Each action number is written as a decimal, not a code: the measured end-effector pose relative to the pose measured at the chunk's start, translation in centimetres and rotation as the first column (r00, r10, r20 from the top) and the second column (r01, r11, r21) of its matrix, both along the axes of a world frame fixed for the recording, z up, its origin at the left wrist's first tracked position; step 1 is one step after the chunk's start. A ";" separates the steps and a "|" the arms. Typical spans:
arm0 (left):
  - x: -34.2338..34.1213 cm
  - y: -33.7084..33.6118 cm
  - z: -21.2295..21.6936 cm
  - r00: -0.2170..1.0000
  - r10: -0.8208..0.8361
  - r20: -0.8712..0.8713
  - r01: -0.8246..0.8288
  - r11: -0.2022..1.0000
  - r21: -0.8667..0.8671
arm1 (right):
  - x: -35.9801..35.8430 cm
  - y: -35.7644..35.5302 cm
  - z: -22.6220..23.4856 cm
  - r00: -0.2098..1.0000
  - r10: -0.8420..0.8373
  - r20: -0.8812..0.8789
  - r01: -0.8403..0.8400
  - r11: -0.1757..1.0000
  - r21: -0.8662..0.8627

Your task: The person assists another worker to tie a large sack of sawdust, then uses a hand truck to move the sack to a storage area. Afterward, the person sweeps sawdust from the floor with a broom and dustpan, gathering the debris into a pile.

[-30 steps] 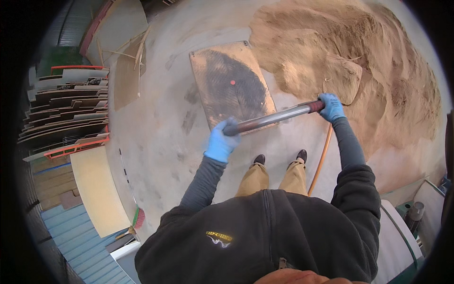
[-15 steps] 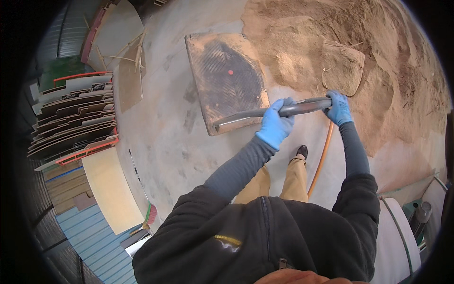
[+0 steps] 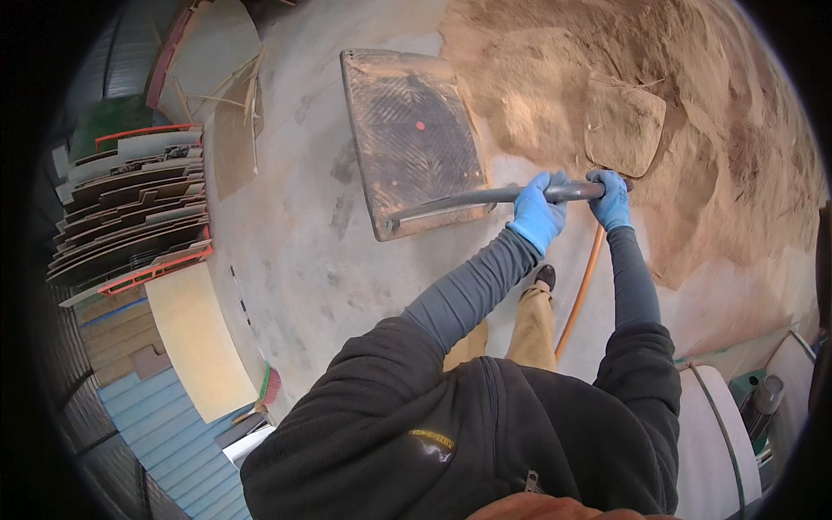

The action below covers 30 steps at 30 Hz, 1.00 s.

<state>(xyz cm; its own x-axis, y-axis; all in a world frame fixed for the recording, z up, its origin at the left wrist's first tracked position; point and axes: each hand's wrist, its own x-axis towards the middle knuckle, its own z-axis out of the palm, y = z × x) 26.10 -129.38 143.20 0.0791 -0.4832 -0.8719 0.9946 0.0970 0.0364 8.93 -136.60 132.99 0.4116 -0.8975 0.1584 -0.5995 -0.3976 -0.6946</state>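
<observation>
In my blue-gloved hands is a long grey air blow tube (image 3: 459, 199), its thin curved end over the lower edge of a dusty board. My left hand (image 3: 539, 212) is closed round the tube beside its thicker part. My right hand (image 3: 612, 199) grips it near the rear end, close to an orange hose (image 3: 582, 295) that runs down past my legs. The board (image 3: 416, 130) lies flat on the floor, dark and ridged, with a red dot near its middle and pale brown dust along its edges.
A wide heap of brown dust (image 3: 737, 113) spreads at the right, with a dust-covered slab (image 3: 626, 126) on it. Racked sheets (image 3: 139, 204), a pale panel (image 3: 201, 342) and a broom (image 3: 270, 386) stand at the left. White bundles (image 3: 715, 433) are at the lower right.
Both hands and the tube have shifted, my left hand to the right and closer to my right hand. Less dust lies on the board and more dark ridges show.
</observation>
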 end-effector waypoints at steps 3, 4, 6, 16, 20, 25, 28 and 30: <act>0.1 0.4 0.2 1.000 0.007 0.010 -0.007 0.999 0.038 | 0.3 0.7 0.2 1.000 -0.001 -0.002 0.001 1.000 -0.009; 0.3 0.6 0.2 1.000 0.012 -0.004 -0.012 0.999 0.031 | 0.4 0.9 0.2 1.000 0.001 -0.010 -0.001 1.000 -0.007; 0.9 1.2 0.4 1.000 0.011 -0.016 -0.010 1.000 0.018 | 0.7 1.4 0.5 0.999 0.001 -0.033 -0.001 1.000 0.011; 13.7 9.3 5.0 0.992 -0.046 0.114 0.064 0.985 -0.163 | 12.3 6.9 9.7 0.991 0.114 -0.071 -0.125 0.979 -0.164; 23.8 18.4 9.0 0.846 -0.089 0.526 0.215 0.959 -0.184 | 22.4 11.6 18.1 0.865 0.375 -0.333 -0.419 0.906 -0.066; 38.2 32.5 7.5 0.914 0.104 0.392 -0.124 0.992 0.025 | 35.8 22.1 24.6 0.679 0.650 -0.341 -0.694 0.720 -0.011; 46.1 44.7 2.1 0.868 0.265 0.420 -0.263 0.963 -0.065 | 40.3 25.3 26.4 0.515 0.735 -0.442 -0.797 0.600 0.068; 52.0 51.4 -2.6 0.823 0.545 0.160 -0.565 0.815 0.129 | 41.9 26.2 27.5 0.383 0.743 -0.549 -0.778 0.580 0.243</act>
